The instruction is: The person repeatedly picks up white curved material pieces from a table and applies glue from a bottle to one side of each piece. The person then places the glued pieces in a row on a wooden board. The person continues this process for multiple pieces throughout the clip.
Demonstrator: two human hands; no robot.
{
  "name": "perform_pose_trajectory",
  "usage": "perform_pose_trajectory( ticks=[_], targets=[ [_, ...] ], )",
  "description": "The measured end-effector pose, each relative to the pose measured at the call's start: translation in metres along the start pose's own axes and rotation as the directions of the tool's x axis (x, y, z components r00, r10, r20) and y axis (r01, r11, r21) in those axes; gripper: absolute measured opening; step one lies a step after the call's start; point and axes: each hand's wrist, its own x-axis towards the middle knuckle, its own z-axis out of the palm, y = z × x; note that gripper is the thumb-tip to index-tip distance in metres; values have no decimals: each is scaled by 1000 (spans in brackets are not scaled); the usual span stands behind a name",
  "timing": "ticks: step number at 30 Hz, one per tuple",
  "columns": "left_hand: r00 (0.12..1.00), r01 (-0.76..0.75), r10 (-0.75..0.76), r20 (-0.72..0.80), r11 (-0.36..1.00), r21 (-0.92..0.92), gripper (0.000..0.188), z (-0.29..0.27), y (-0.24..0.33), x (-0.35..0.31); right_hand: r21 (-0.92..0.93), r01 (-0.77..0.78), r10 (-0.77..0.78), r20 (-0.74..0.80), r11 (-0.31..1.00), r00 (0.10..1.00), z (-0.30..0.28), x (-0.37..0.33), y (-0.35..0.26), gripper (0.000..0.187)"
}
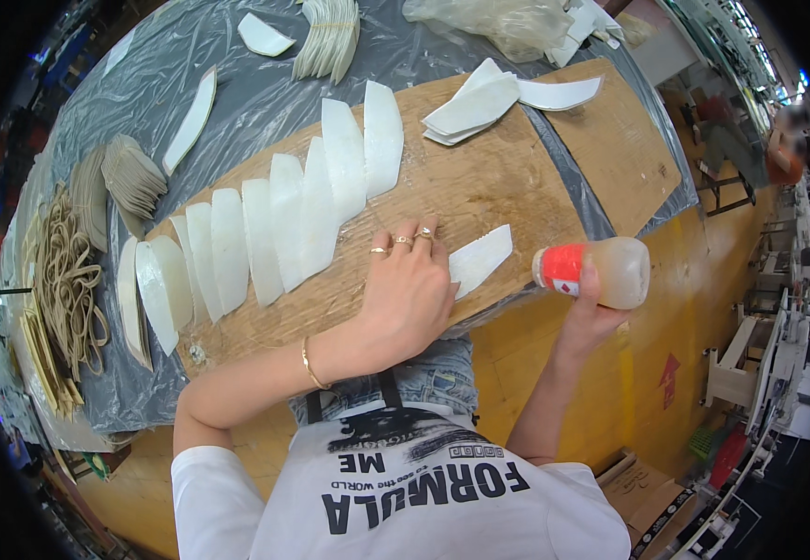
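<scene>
Head view: our left hand (409,289) bends its fingers over the wooden board (507,177) — any grip we cannot tell — with the white piece (484,259) immediately right, long axis slanting up-right; our right hand (591,322), farther off, clasps a bottle (621,271).

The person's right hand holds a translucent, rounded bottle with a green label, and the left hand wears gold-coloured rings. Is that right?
Not quite: the head view shows the label on the translucent, rounded bottle is red, not green. The right hand does hold it, and the left hand wears gold-coloured rings.
</scene>
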Motion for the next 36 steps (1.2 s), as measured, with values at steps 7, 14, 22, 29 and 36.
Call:
perform_pose_trajectory(
  ticks=[7,14,22,29,36],
  targets=[
    [993,98,-98,-61,995,-9,26,-19,-4,-13,146,-28,28,-2,989,1000,1,-8,11,71],
    [980,200,-198,35,975,-92,26,-14,-5,-16,310,-142,132,53,940,990,3,-5,12,54],
    [973,230,-220,72,952,-202,19,-19,-1,-9,495,-222,221,61,840,973,7,-10,11,44],
    [953,-6,31,-301,996,83,14,-38,24,-39,724,-415,508,104,551,855,-18,1,23,59],
    [597,-47,543,-590,759,650,21,-29,-8,-73,824,-340,415,142,454,899,-30,11,23,69]
  ],
)
